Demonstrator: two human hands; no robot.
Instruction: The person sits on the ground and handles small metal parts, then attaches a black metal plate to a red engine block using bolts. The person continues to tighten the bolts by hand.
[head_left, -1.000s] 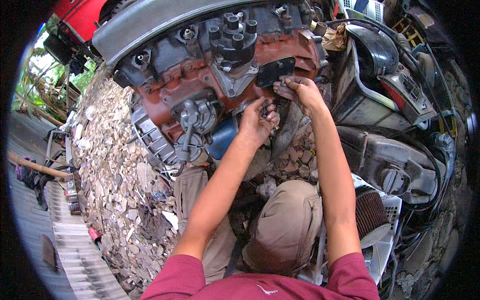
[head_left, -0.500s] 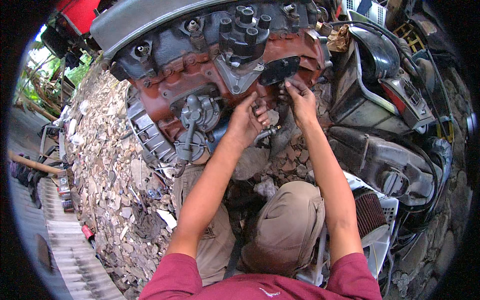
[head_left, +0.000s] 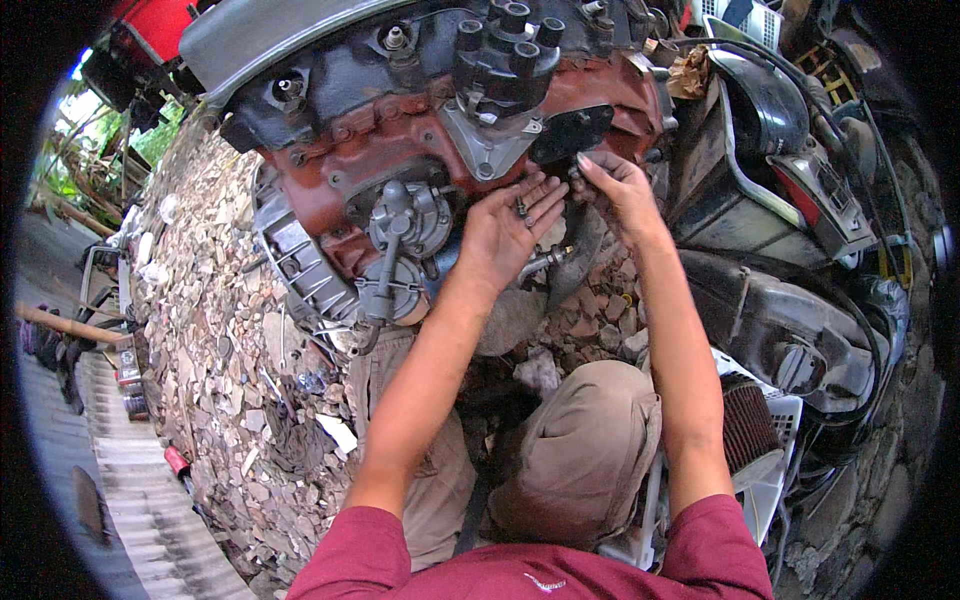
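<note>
Right grip: thumb and forefinger are pressed together on a small dark part; we cannot make out its exact shape. We hold it best by its sides, lightly, so that our fingertips can feel how it sits.
Left grip: our fingers are spread and the palm faces up, with small dark fasteners lying across the fingers. We do well to cup the hand slightly and hold it level, so that nothing rolls off.
Between hands: our fingertips are near each other, which makes for a short, safe pass.
Black plate: it lies against the red-brown engine block, toward the block's right end; the pinched part is just below the plate's lower edge. A clear view along that edge helps us more than force.
Grey bracket: it stands to the left of the plate, under the black distributor cap; we mind our knuckles there.
Stones: loose rubble lies below our hands, and a dropped fastener could be hard to find in it.
Maroon shirt: small pale print shows on the chest, too small for us to read surely.
Engine markings: we can read no label on block, plate or cap.
</note>
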